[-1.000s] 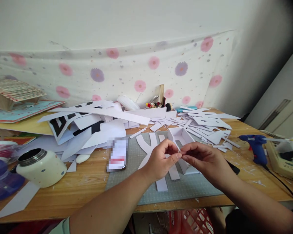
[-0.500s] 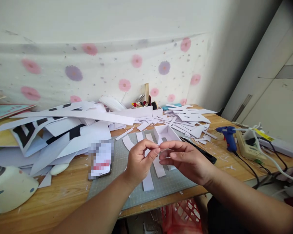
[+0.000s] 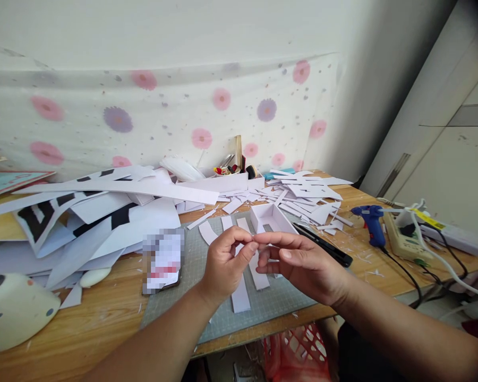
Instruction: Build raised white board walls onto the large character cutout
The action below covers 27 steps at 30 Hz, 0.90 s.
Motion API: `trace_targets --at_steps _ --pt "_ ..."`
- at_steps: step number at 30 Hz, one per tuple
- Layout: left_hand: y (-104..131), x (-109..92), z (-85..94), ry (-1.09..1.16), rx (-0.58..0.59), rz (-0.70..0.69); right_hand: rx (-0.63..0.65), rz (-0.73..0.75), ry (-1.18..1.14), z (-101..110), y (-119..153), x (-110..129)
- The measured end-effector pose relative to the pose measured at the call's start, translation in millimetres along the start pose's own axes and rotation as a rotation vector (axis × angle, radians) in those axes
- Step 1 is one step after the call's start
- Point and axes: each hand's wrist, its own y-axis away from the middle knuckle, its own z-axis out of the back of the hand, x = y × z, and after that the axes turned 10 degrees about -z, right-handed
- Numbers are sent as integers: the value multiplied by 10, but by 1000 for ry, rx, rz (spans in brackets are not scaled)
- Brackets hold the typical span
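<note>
My left hand (image 3: 227, 262) is above the cutting mat (image 3: 175, 313), thumb and forefinger pinched together; whatever lies between them is too small to make out. The forefinger of my right hand (image 3: 306, 260) touches that pinch, with its thumb apart and the other fingers loosely curled. Beneath and behind the hands, white strips (image 3: 241, 297) lie on the mat, one of them curved. A white open-topped box shape (image 3: 274, 217) stands on the mat just beyond my right hand, which partly hides it.
White sheets (image 3: 139, 223) with black shapes are piled at left, near a phone (image 3: 165, 260) and a cream spotted object (image 3: 19, 313). White scraps (image 3: 310, 196) lie at back right. A blue glue gun (image 3: 372, 223) and power strip (image 3: 408, 239) stand at right; a black cutter (image 3: 326, 246) lies nearer.
Both hands have shifted slightly left in view, still touching at the fingertips. My right forefinger is straighter against the left pinch. The background has also shifted slightly left.
</note>
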Motion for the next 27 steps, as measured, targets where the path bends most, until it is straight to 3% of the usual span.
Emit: trace_targets --at_steps 8,16,18,23,27 --pt "-16 -13 6 61 33 23 73 12 -22 -12 -9 -17" --pt "-5 3 -7 174 -6 150 30 34 -51 -22 -23 -12" --pt "-3 15 -4 226 -20 186 -66 107 47 -17 -30 -20" --pt "-4 23 -12 411 25 304 -272 431 635 -31 -34 2" --pt "-23 -14 -33 528 38 393 -323 517 732 -52 -44 14"
